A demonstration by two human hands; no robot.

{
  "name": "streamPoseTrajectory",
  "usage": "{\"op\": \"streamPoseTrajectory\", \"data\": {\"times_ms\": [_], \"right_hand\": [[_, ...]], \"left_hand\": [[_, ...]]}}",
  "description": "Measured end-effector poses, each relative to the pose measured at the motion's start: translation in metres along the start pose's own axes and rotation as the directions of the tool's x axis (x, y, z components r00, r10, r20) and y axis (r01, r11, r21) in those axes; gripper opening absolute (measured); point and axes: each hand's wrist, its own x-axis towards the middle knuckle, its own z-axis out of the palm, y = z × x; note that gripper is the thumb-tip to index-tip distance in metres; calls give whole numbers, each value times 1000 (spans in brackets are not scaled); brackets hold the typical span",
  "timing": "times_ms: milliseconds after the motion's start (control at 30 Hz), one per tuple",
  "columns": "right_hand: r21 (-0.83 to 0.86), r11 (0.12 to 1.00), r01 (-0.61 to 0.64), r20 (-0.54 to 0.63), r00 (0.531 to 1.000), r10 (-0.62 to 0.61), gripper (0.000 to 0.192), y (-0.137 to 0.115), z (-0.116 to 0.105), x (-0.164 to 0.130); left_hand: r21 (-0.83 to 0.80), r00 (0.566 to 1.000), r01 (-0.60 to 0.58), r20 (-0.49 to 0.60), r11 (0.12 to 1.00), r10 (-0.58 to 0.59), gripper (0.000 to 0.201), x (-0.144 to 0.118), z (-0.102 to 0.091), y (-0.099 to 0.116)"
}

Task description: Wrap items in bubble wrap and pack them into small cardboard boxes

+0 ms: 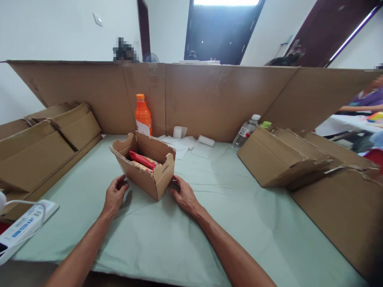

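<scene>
An open-topped cardboard box (140,177) stands at an angle on the table, with a red packet (143,160) and other orange-patterned packets lying inside. My left hand (116,194) rests by the box's lower left side, its fingers loosely curved and thumb apart. At the right side is my right hand (186,195), fingers apart, with the fingertips close to the box's lower edge. Whether those fingertips touch the cardboard I cannot tell. Neither hand is wrapped round anything.
Behind the box stand an orange bottle (143,115) and white papers (179,144). Cardboard boxes line the left (38,147) and right (278,159) sides, near a clear bottle (247,131). A tall cardboard panel (209,99) closes the back; a power strip (28,227) lies front left.
</scene>
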Motion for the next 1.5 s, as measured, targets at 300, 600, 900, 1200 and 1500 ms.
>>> {"op": "streamPoseTrajectory", "data": {"times_ms": [300, 600, 900, 1200, 1500], "right_hand": [[48, 998, -31, 25, 999, 30, 64, 1, -1, 0], [154, 986, -70, 34, 997, 66, 61, 4, -6, 4], [226, 963, -146, 29, 989, 143, 26, 21, -38, 15], [272, 946, -178, 9, 983, 183, 28, 13, -35, 13], [344, 905, -250, 110, 968, 226, 24, 7, -35, 15]], "left_hand": [[-83, 1000, -6, 14, 997, 7, 63, 16, 3, 5], [-86, 1000, 4, 0, 996, -4, 63, 10, 2, 9], [-57, 999, 46, 25, 997, -45, 48, -28, -10, 13], [-4, 997, 57, 44, 998, -57, 36, -33, -11, 17], [-19, 992, 89, 93, 996, -87, 39, -34, -16, 24]]}}
